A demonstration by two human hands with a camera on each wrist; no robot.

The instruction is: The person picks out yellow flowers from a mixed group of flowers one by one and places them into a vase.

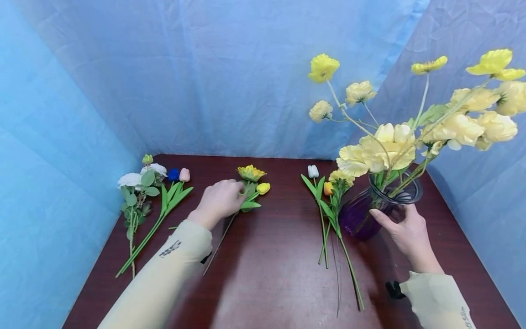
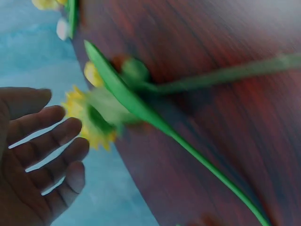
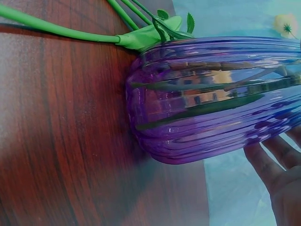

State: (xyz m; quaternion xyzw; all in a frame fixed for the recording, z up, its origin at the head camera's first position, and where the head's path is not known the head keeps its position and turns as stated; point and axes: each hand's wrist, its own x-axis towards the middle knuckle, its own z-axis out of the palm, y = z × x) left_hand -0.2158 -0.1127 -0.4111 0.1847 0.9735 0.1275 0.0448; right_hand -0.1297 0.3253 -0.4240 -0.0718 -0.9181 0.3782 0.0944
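Note:
My left hand (image 1: pixel 222 198) hovers at a yellow sunflower (image 1: pixel 250 172) and a yellow tulip (image 1: pixel 263 188) lying on the table. The left wrist view shows the fingers (image 2: pixel 47 136) loosely extended, with nothing held, beside the sunflower head (image 2: pixel 75 106). A green tulip stem and leaf (image 2: pixel 127 99) cross in front of it. With my right hand (image 1: pixel 411 233) I grip a purple ribbed glass vase (image 1: pixel 359 219) near its neck, thumb in front and other fingers partly hidden behind. Stems show through the glass (image 3: pixel 188 141), and pale yellow flowers (image 1: pixel 384 151) spread above the rim.
At the left lie white roses (image 1: pixel 130 179), a blue tulip (image 1: pixel 173 174) and a pink tulip (image 1: pixel 184 174). Left of the vase lie a white tulip (image 1: pixel 313 172), an orange tulip (image 1: pixel 328 188) and a yellow flower (image 1: pixel 342 177). Blue cloth (image 1: pixel 246 91) surrounds the dark wooden table (image 1: pixel 271 274).

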